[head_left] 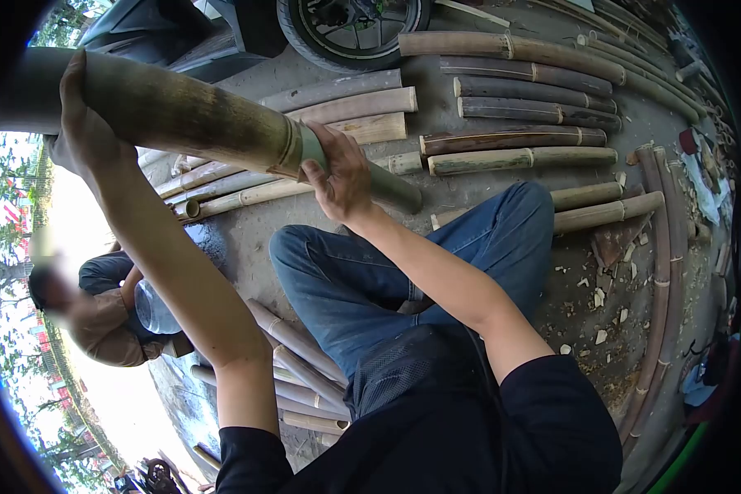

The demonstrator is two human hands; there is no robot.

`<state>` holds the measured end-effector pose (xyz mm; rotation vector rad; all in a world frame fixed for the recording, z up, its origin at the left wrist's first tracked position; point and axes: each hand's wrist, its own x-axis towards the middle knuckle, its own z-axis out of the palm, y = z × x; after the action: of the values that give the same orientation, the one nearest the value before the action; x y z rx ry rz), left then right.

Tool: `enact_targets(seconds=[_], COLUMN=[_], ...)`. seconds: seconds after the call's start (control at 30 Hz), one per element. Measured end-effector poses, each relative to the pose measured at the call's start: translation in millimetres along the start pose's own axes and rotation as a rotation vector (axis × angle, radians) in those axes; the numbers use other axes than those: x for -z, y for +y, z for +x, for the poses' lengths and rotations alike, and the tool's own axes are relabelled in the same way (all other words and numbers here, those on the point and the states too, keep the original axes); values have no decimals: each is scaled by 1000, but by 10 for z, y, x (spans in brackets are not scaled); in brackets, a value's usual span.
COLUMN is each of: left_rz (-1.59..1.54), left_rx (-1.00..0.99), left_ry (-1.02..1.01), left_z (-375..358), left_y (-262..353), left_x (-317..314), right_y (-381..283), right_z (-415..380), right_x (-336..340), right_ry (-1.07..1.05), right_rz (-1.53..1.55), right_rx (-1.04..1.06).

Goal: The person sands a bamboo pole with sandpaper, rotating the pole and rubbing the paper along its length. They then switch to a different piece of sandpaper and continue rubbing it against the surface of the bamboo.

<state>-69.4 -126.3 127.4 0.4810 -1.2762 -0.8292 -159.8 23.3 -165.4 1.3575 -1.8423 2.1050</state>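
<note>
A thick bamboo pole (pixel 198 115), greenish brown with a pale node ring, slants from the upper left down to the middle. My left hand (pixel 78 107) wraps around its upper end, arm raised. My right hand (pixel 342 177) grips it lower down, just past the node ring. The pole's lower end rests near the ground beside my blue-jeaned knee (pixel 305 255).
Several cut bamboo lengths (pixel 519 132) lie in rows on the concrete ahead, with more by my legs (pixel 305 370). A motorbike wheel (pixel 350 29) stands at the top. Wood chips (pixel 601 296) litter the right. Another person (pixel 99 313) sits at the left.
</note>
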Motion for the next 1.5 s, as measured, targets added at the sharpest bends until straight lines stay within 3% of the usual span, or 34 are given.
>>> enact_targets(seconds=[0.07, 0.17, 0.3, 0.43, 0.53, 0.8, 0.97, 1.07, 1.1, 1.17, 1.2, 1.27, 1.37, 1.4, 1.5], left_rz=[9, 26, 43, 75, 54, 76, 131, 113, 107, 134, 151, 204, 237, 229, 134], left_rx=[-50, -98, 7, 34, 50, 150, 127, 130, 143, 180, 198, 221, 252, 260, 351], left_ry=[18, 31, 8, 18, 44, 103, 175, 208, 227, 216, 168, 142, 159, 169, 146], left_z=[-11, -4, -128, -146, -66, 171, 129, 146, 149, 183, 220, 236, 284, 278, 235], left_y=[5, -14, 134, 187, 132, -142, -238, -285, -310, -350, -373, -370, -418, -441, -473], left_x=[2, -2, -102, -42, 180, 1068, 1432, 1542, 1562, 1621, 1687, 1662, 1866, 1966, 2317], right_y=[446, 550, -550, -680, -164, 1492, 2224, 1850, 1735, 915, 492, -66, -142, -31, 822], right_z=[-397, -367, 667, 725, 150, -1180, -1695, -1422, -1314, -756, -502, -238, -199, -300, -842], right_x=[203, 200, 0, -31, -2, 651, 858, 612, 357, 4, -173, -576, -579, -514, -123], right_ry=[-60, -138, -151, -135, -87, -401, -454, -431, -363, -428, -365, -272, -460, -431, -422], right_rz=[-46, -25, 208, 184, 71, -26, -325, -224, -216, -39, 13, 21, 44, 50, -129], right_rx=[-81, -132, -89, 24, 58, -234, -324, -359, -287, -287, -134, -27, -136, -98, -170])
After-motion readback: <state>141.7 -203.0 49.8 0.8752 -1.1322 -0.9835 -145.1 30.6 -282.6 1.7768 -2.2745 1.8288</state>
